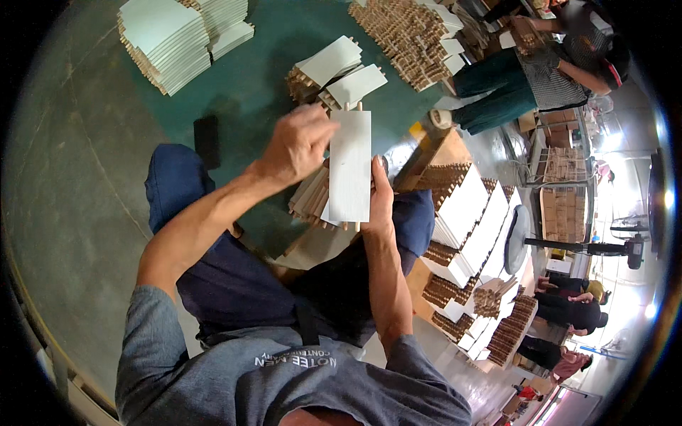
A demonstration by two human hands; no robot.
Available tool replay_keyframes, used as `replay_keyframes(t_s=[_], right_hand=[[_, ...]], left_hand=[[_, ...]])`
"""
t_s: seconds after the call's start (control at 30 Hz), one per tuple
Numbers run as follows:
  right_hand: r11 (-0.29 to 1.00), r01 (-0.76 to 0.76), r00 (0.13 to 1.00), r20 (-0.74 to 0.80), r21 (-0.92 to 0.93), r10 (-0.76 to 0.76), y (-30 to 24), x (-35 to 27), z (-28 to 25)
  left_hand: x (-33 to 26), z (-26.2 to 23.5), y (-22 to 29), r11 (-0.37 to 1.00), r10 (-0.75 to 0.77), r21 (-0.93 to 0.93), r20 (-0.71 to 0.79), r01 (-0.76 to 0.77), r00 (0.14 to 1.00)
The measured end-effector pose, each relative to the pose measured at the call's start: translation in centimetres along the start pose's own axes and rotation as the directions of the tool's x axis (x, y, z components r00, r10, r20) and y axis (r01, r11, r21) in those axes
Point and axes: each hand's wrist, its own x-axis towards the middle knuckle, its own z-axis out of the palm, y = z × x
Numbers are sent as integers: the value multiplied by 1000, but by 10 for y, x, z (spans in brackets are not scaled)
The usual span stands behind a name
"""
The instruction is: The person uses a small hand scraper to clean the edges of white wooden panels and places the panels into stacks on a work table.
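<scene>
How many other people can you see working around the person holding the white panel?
3, maybe more hidden. One person in a striped top bends over stacks at the upper right. Two more, a person in black and a person in pink, sit at the lower right, partly cut off.

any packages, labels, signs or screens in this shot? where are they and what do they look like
No screens or signs show.
Shirt print: pale lettering on the person's grey shirt, bottom centre.
Cardboard boxes: brown, stacked on shelving at right, small and blurred.
</scene>
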Motion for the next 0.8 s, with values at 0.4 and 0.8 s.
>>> replay_keyframes(t_s=[0.4,0.8], right_hand=[[999,40,997,-69,0,-40,-1,-3,1],[999,11,996,-91,49,-7,7,-2,-3]], left_hand=[[-14,18,17,986,112,-123,20,-109,993],[-20,23,24,980,110,-169,4,-108,994]])
